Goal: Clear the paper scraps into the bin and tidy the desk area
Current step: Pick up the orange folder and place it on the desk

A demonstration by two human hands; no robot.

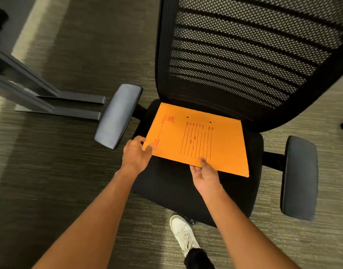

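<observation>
1. Here, at the centre of the frame, you have both hands on an orange file folder [197, 138] that lies across the black seat [186, 189] of a mesh-backed office chair [244, 55].
2. Your left hand [136, 154] grips the folder's lower-left corner, thumb on top over the red printing, the other fingers curled at the edge.
3. Your right hand [204, 175] pinches the folder's near edge, thumb pressed on the printed lines and the fingers tucked beneath.
4. The folder's far edge sits at the foot of the chair's backrest; its near edge appears lifted slightly off the cushion.
5. Grey padded armrests flank the seat: one [118, 115] left of centre, just beside your left hand, the other [299, 177] at right.
6. Your white sneaker [183, 233] stands on the striped carpet [69, 55] at the bottom of the frame, below the seat's front edge.
7. Dark metal desk legs [50, 101] cross the left side, blurred.
</observation>
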